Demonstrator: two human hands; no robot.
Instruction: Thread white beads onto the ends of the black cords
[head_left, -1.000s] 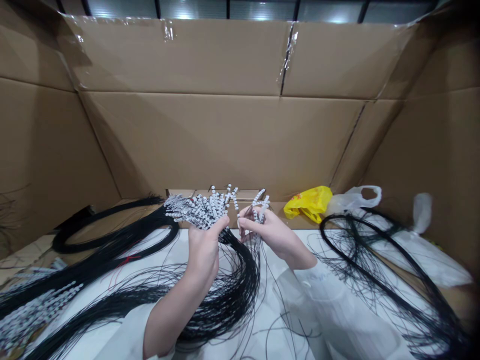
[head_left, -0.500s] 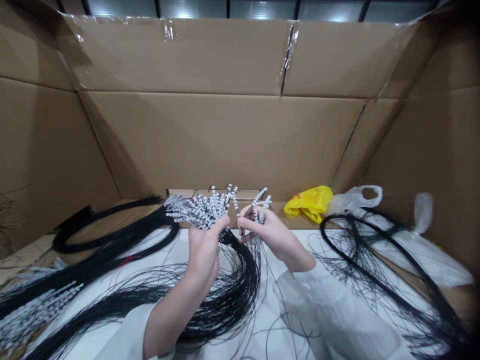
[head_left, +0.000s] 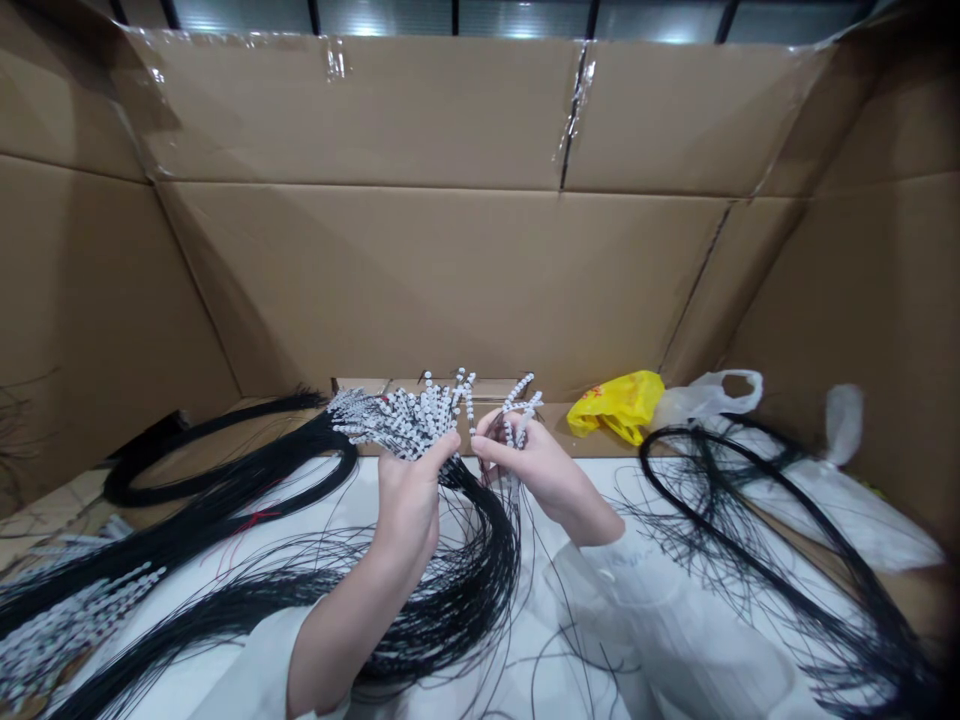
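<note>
My left hand point(head_left: 411, 490) is closed around a thick bundle of thin black wires point(head_left: 480, 560), its thumb across the top. Many white beaded ends point(head_left: 427, 415) fan out above that grip. To its right, my right hand point(head_left: 536, 460) is closed on a few separate black wires with white bead-like ends point(head_left: 521, 405) rising over the fingers. Its thumb and fingertip pinch close to one beaded end point(head_left: 471, 400) at the bundle's right edge. The bundle curves down below the hands and sweeps left over the white surface point(head_left: 300, 545).
More black wire bundles point(head_left: 187, 540) lie at the left, some with white beaded ends point(head_left: 82, 625). On the right sit a yellow plastic bag point(head_left: 616, 408), clear bags point(head_left: 709, 395) and a looped black wire bundle point(head_left: 795, 530). Cardboard walls point(head_left: 420, 270) enclose the area.
My right hand has shifted very slightly left, with its pinch near the beaded end at the bundle's edge. My left hand stays in the same place.
</note>
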